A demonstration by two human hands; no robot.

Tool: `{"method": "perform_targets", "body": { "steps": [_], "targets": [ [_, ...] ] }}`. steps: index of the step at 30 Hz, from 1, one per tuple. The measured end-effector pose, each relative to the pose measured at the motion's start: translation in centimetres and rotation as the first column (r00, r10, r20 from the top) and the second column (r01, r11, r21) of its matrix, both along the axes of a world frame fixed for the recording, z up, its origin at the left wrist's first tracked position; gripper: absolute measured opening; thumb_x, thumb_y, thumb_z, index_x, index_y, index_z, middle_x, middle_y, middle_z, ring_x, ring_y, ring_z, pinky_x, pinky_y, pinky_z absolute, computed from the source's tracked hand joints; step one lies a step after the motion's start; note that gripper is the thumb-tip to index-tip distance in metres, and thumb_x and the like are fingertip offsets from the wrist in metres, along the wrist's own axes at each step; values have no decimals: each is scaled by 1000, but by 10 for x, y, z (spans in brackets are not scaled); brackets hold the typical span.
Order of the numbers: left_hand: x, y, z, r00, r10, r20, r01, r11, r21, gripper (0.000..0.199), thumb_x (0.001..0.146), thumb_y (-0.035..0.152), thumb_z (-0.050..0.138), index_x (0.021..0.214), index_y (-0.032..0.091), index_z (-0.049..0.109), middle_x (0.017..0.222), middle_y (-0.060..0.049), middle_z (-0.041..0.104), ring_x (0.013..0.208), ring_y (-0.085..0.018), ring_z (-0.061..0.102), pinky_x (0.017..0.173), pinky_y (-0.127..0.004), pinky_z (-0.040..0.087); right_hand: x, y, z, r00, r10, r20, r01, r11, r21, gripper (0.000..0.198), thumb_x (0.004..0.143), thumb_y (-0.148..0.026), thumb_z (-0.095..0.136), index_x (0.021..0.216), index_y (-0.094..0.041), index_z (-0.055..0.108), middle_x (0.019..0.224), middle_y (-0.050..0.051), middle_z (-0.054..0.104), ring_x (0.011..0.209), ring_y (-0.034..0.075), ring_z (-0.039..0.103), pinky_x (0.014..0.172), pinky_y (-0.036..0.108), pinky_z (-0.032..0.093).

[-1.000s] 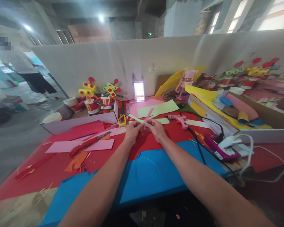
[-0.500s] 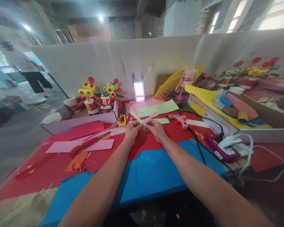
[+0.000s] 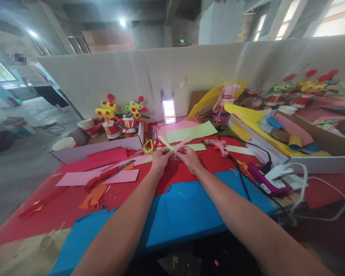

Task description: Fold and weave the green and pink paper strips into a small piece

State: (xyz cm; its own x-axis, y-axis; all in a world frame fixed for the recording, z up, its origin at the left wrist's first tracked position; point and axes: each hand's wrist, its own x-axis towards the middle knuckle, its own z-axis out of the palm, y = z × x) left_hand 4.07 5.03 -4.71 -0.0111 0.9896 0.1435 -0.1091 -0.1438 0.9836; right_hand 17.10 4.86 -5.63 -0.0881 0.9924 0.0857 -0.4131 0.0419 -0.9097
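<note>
Over the red sheet, my left hand [image 3: 161, 159] and my right hand [image 3: 189, 158] meet with their fingertips pinched together. Between them they grip two narrow paper strips whose lower ends come together at the fingers. The light green strip [image 3: 165, 142] slants up to the left, and the pink strip [image 3: 183, 143] slants up to the right, making a V. My fingers hide the joint where the strips meet. Just left of the strips are yellow-handled scissors [image 3: 148, 146]. To the right of my right hand lies a pink glue gun [image 3: 220, 146].
A red cutter knife [image 3: 106, 177] rests on pink paper at left. Blue sheet [image 3: 181, 211] covers the front edge. Paper-cup robot figures [image 3: 112, 128] stand behind a low box [image 3: 103, 150]. At right are a purple power strip [image 3: 268, 182], cables and a scrap box [image 3: 319, 165]. A person [image 3: 43, 82] is far left.
My hands and the two strips stay nearly still. In the background, the person at far left has shifted slightly to the right. A green strip now shows at the far right edge.
</note>
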Motion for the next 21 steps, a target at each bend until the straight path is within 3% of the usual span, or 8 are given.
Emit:
{"method": "perform_targets", "body": {
  "steps": [9,21],
  "targets": [
    [2,-2,1,997,-6,76,9,999,-37,30,58,36,82,60,16,61,51,1,58,48,-11,50,49,-23,38,3,2,-1,999,-40,-23,40,998,-39,24,60,-23,76,74,-19,57,67,-4,64,60,11,64,63,27,57],
    [0,-4,3,998,-70,2,70,998,-4,27,64,36,78,60,16,60,52,0,57,48,-10,50,50,-23,37,6,3,-2,995,20,-97,-22,999,-24,38,54,-43,85,73,-18,64,64,-3,65,61,11,61,65,27,56]
  ]
}}
